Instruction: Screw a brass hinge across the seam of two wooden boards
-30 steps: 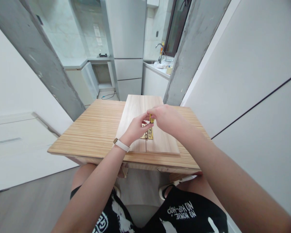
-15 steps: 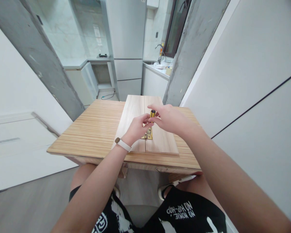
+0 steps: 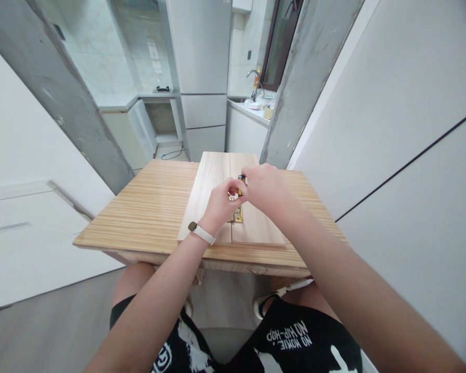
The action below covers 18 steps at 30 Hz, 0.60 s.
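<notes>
**Small yellow-handled tool pinched over a brass hinge, centre of frame**

Head view: Both hands meet just above the middle of the picture. The right hand (image 3: pixel 264 190) closes narrowly on a small tool with a yellow and black handle (image 3: pixel 241 182), seemingly a stubby screwdriver, standing roughly upright. The left hand (image 3: pixel 220 206), a pale watch band (image 3: pixel 202 234) on its wrist, has its fingers curled beside the handle, and its fingertips seem to pinch something tiny; what it is cannot be told. Below them a brass hinge (image 3: pixel 237 214) lies across the seam between two light wooden boards (image 3: pixel 213 176), which rest flat on a striped wooden table (image 3: pixel 151 207) filling the centre of the frame.

As a judgement: the tool is light and rigid, its short handle best taken between thumb and fingertips, as it is here. The hinge looks thin, stiff metal, smooth enough to slide on the boards unless pressed down. The boards look stiff and moderately light, best gripped along their long edges.

Hidden: the tool's tip and most of the hinge sit beneath the hands, so any screws or holes are unseen. The table's near underside is cut off by the person's knees at bottom centre.
</notes>
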Motion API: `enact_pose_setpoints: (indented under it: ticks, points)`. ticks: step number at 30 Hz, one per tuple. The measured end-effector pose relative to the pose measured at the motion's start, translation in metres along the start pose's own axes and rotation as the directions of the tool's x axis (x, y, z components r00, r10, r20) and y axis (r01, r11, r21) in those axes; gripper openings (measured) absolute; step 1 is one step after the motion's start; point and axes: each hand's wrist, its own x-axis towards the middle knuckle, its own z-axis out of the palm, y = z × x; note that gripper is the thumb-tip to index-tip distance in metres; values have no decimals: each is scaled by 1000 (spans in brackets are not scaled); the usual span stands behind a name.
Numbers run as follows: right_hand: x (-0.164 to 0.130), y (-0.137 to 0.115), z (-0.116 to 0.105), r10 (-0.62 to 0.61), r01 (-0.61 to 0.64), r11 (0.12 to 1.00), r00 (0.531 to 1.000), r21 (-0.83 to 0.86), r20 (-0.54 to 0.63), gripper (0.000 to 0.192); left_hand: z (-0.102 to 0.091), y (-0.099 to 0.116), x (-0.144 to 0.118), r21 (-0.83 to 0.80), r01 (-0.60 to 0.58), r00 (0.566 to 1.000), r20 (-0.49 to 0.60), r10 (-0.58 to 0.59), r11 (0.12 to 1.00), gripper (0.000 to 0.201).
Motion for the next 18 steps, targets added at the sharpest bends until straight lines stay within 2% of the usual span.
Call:
enact_pose_setpoints:
  ticks: [4, 9, 13, 18]
  points:
    - [0, 1, 5, -63, 63, 998, 998, 6, 16, 34, 2, -1, -2, 38, -11, 1000, -15, 11, 999, 19]
    - [2, 10, 2, -90, 86, 995, 992, 50, 83, 27, -7, -3, -4, -36, 31, 996, 86, -28, 999, 28]
    - [1, 11, -3, -188, 176, 978, 976, 113, 109, 17, -14, -5, -2, -79, -11, 989, 149, 23, 997, 34]
    - [-1, 12, -5, -201, 173, 961, 972, 215, 121, 32, -12, -7, 0, -143, -51, 972, 221, 82, 988, 42]
